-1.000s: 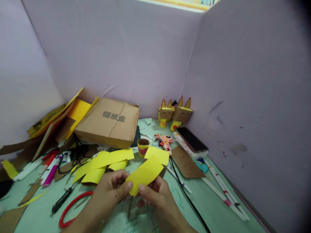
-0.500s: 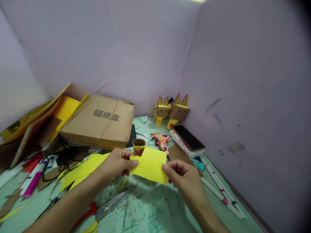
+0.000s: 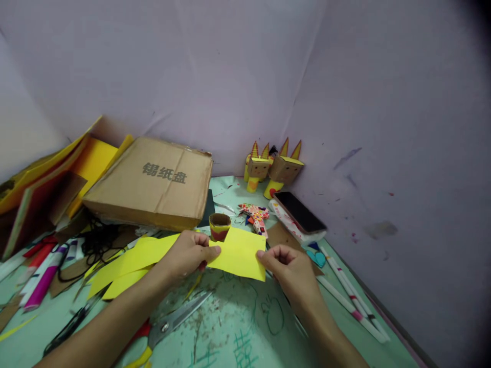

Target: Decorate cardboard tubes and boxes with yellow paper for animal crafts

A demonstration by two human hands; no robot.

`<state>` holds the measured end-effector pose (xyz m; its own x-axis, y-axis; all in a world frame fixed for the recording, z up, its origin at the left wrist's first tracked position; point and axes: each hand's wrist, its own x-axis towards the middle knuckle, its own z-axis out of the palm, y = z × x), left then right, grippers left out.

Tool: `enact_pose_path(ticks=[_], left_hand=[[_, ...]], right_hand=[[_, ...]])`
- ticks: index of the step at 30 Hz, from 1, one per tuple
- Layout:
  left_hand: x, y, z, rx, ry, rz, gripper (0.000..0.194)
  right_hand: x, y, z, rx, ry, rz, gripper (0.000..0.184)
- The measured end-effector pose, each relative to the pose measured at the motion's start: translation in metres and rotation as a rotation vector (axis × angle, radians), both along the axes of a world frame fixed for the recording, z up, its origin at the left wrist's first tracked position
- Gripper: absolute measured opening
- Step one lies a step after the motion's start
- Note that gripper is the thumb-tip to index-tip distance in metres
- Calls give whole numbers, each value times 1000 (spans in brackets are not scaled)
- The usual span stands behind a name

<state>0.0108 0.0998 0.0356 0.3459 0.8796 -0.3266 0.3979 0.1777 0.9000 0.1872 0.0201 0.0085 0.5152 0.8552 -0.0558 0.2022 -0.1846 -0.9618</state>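
A piece of yellow paper (image 3: 241, 255) with a notch at its upper left is stretched between my two hands above the table. My left hand (image 3: 192, 253) pinches its left end between thumb and fingers. At the right edge, my right hand (image 3: 286, 263) pinches it the same way. Just behind the paper stands a small cardboard cup (image 3: 220, 226) with yellow and red on its outside. Below my left forearm lie scissors (image 3: 178, 316) with red and yellow handles, partly hidden by the arm. More yellow paper strips (image 3: 130, 263) rest beyond that forearm.
A flat cardboard box (image 3: 153, 179) sits at the back left beside leaning yellow boards (image 3: 94, 161). Markers (image 3: 44, 281) and a craft knife (image 3: 69, 327) lie at left. Cardboard figures (image 3: 284, 171), a glue gun (image 3: 256, 217), a phone (image 3: 301, 212) and white sticks (image 3: 351, 306) are at right.
My hands have moved apart, from holding the paper's near end together to gripping its opposite sides. The paper has turned and now lies spread crosswise. The scissors have come into view.
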Motion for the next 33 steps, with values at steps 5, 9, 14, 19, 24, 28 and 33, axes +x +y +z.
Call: enact_pose_path(ticks=[5, 9, 14, 19, 24, 28, 33], left_hand=[[1, 0, -2, 7, -11, 27, 30], [0, 3, -7, 15, -35, 31, 28], [-1, 9, -13, 11, -57, 46, 29], [0, 10, -15, 1, -57, 50, 32], [-1, 9, -15, 13, -66, 39, 33], [-2, 12, -18, 27, -66, 20, 36], [-2, 15, -21, 49, -39, 7, 37]], right_hand=[[-2, -1, -1, 9, 9, -8, 29], [-2, 0, -3, 32, 31, 2, 29], [-5, 4, -1, 39, 38, -34, 28], [-6, 3, 1, 44, 47, -53, 29], [-2, 1, -4, 108, 88, -52, 41], [1, 1, -6, 147, 178, -50, 49], [-1, 0, -6, 128, 192, -27, 47]])
